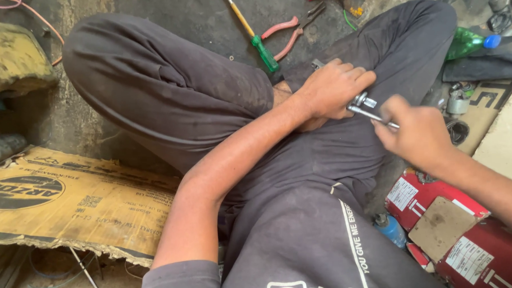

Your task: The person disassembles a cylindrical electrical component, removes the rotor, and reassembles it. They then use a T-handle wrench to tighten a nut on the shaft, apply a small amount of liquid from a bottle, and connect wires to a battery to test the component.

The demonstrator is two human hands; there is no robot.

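**Two hands on a small metal part, held over the lap**

The left hand point(333, 87) is closed around a small metal part point(362, 100), whose silver end sticks out to the right past the knuckles. The right hand point(415, 131) pinches a thin metal rod point(372, 114); its long axis runs nearly level (tilted slightly down to the right), with its tip touching the part. Both sit above the dark trousers point(172, 95). On the floor beyond lie a green-handled screwdriver point(254, 37) and red pliers point(288, 32). Red boxes point(479, 254) lie beside the right forearm.
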